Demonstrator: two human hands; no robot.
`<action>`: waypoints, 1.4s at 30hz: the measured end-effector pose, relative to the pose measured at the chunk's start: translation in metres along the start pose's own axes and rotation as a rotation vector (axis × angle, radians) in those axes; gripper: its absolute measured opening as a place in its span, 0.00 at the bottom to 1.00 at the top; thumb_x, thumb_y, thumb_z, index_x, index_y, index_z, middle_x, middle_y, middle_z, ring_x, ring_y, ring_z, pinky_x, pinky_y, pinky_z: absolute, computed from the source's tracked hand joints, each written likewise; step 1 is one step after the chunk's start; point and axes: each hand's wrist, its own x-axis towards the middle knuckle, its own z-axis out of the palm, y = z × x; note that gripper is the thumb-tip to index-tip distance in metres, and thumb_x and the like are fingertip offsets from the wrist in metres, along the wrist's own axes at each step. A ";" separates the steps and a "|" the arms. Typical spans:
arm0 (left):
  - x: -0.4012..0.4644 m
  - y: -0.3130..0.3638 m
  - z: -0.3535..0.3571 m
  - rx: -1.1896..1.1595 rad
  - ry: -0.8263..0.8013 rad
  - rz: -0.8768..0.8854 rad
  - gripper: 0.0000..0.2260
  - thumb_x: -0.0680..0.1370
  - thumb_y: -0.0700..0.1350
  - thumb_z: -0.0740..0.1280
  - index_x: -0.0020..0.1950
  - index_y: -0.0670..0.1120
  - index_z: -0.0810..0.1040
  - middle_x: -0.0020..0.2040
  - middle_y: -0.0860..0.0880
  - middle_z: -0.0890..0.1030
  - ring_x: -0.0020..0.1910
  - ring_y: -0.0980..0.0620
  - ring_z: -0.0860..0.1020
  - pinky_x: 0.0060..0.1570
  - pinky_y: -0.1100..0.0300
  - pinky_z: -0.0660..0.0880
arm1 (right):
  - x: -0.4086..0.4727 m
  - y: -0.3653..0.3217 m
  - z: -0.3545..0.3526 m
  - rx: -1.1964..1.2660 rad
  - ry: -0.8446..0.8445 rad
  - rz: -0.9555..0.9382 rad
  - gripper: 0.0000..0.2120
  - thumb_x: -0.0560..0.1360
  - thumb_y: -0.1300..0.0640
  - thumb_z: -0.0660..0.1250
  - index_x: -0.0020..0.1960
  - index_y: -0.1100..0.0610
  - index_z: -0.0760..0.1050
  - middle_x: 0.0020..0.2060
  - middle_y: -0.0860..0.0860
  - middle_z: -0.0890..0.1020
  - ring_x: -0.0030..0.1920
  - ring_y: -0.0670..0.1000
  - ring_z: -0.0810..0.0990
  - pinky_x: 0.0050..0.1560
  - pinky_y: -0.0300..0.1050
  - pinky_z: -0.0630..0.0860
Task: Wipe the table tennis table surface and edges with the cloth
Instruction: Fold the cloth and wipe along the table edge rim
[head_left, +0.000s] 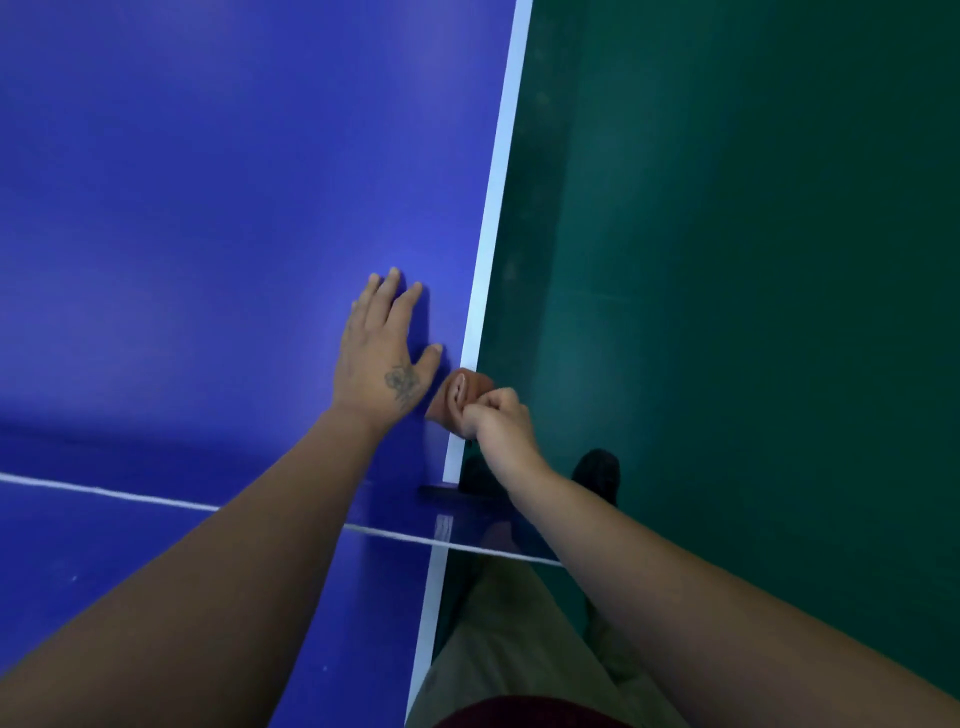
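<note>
The blue table tennis table (208, 208) fills the left of the head view, with a white line (493, 208) running along its right edge. My left hand (384, 348) lies flat on the blue surface, fingers straight and spread, just left of that edge. My right hand (496, 421) grips a bunched brown cloth (460, 392) and holds it against the white edge line, right beside my left thumb. Most of the cloth is hidden inside my fist.
The white top cord of the net (130, 496) crosses the view under both forearms, with its post clamp (441, 491) at the table side. Green floor (753, 260) lies to the right. My dark shoe (597, 475) and beige trousers (509, 639) stand beside the table.
</note>
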 end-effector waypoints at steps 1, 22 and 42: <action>0.002 -0.003 0.004 0.029 0.038 0.018 0.31 0.84 0.51 0.70 0.85 0.45 0.65 0.87 0.45 0.58 0.88 0.44 0.50 0.85 0.44 0.50 | 0.002 0.000 0.000 0.068 0.000 0.023 0.08 0.59 0.54 0.64 0.38 0.54 0.73 0.45 0.54 0.81 0.42 0.54 0.78 0.43 0.51 0.72; 0.016 -0.035 0.045 0.325 0.265 0.012 0.31 0.88 0.58 0.52 0.89 0.48 0.52 0.89 0.45 0.50 0.88 0.43 0.46 0.85 0.38 0.46 | 0.039 -0.012 0.025 -0.214 0.202 -0.043 0.20 0.85 0.43 0.61 0.66 0.58 0.76 0.58 0.56 0.83 0.58 0.58 0.82 0.57 0.49 0.77; 0.015 -0.034 0.045 0.317 0.288 0.023 0.31 0.87 0.58 0.53 0.88 0.48 0.54 0.89 0.44 0.52 0.88 0.43 0.47 0.85 0.39 0.46 | 0.047 -0.007 0.029 -0.190 0.145 0.010 0.17 0.85 0.47 0.61 0.63 0.59 0.77 0.58 0.56 0.84 0.58 0.58 0.83 0.60 0.52 0.78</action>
